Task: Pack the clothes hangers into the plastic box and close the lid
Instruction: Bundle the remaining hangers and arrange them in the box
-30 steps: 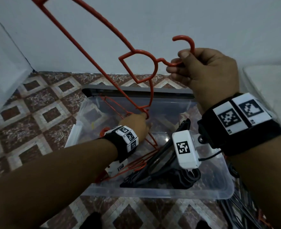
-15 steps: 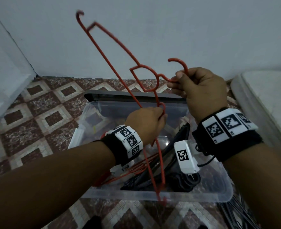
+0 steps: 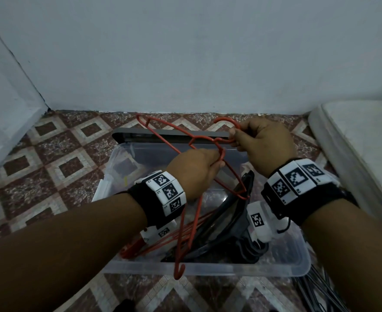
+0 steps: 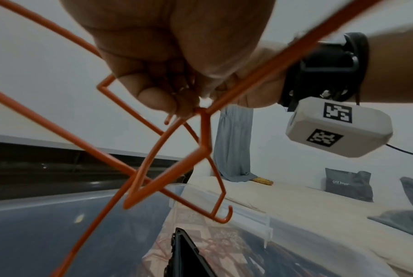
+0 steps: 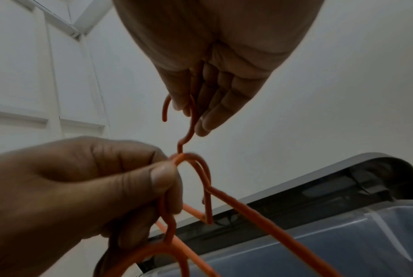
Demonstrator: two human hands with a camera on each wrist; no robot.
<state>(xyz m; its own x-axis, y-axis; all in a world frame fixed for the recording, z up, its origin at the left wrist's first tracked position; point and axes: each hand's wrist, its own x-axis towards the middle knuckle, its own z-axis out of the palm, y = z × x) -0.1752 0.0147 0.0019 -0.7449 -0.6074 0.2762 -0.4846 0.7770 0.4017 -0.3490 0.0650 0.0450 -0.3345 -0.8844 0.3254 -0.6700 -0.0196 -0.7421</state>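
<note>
Two orange hangers cross above the clear plastic box [image 3: 208, 269]. My right hand [image 3: 259, 140] pinches the hook [image 5: 191, 121] of the upper orange hanger [image 3: 163, 134], which lies nearly level over the box's back. My left hand [image 3: 199, 170] grips the necks where the two meet [image 4: 200, 131]. The second orange hanger [image 3: 192, 224] hangs from that hand, its end past the box's near rim. Black hangers [image 3: 226, 221] and more orange hangers [image 3: 145, 242] lie inside the box. The grey lid [image 3: 127, 136] stands behind the box.
The box sits on a patterned tile floor [image 3: 61, 165] by a pale wall. A white mattress edge [image 3: 354, 154] runs along the right. More black hangers [image 3: 320, 289] lie on the floor at the box's near right corner.
The upper orange hanger has swung down from steeply upright to nearly level over the box. My left hand rose out of the box gripping the second hanger. Both hands drew closer together.
</note>
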